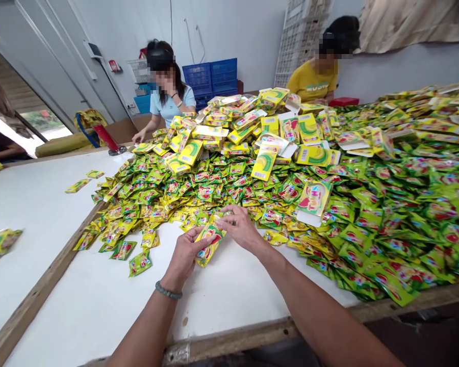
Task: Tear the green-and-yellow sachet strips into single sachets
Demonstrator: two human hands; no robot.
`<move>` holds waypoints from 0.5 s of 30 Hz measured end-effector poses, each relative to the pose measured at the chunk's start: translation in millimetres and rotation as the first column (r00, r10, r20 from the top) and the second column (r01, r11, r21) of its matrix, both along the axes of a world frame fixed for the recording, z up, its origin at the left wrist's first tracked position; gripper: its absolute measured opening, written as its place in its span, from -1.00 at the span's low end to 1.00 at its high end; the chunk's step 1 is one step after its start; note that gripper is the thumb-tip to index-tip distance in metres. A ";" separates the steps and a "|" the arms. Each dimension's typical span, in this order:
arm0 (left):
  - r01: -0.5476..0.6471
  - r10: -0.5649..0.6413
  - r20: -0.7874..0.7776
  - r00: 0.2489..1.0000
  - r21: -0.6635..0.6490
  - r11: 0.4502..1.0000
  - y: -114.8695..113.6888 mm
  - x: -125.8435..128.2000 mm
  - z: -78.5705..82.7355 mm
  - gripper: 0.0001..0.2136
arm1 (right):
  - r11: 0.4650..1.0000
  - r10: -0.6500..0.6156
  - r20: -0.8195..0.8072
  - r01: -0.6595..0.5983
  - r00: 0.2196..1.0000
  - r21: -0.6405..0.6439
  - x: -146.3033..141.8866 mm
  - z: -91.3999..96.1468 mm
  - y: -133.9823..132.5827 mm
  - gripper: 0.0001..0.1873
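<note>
Yellow-green foil is what I have in my grip: a small bundle of sachets, held just above the white table top right in front of me. Seen from the head camera, my left hand is clenched round the bundle's lower end, thumb on top, with a beaded bracelet on that wrist. The bundle's long axis runs from lower left, at my left palm, up and to the right, where my right hand meets its upper end with the fingertips. Whether those fingers pinch it or only rest on it I cannot tell. Just beyond my right hand begins the big heap of like sachets, spreading far to the right, with folded cartons piled on its far side. A wooden strip divides the table top on my left. Across the table sit a person in light blue and a person in yellow, and blue crates stand by the wall.
</note>
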State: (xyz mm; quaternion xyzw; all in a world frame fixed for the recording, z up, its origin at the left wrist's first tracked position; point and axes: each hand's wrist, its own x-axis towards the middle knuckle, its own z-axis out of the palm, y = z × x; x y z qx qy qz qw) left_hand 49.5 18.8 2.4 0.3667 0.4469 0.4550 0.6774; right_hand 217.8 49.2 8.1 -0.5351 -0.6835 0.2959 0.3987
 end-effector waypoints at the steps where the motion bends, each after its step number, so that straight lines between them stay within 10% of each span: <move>1: 0.006 -0.006 0.007 1.000 -0.004 1.000 0.0 -0.6 0.3 -0.64 | 0.998 0.044 -0.013 -0.044 0.999 -0.048 -1.7 0.3 -1.1 -0.82; 7: -0.006 0.007 0.024 1.000 -0.053 0.999 0.1 -6.6 -1.5 -0.63 | 0.968 0.152 -0.160 -0.179 0.975 -0.175 -9.8 0.8 -11.1 -0.55; 15: -0.073 0.075 0.025 0.997 -0.056 0.996 2.0 -0.5 2.3 -0.66 | 0.984 0.091 -0.086 -0.077 0.992 0.158 -8.4 8.0 -9.2 -0.58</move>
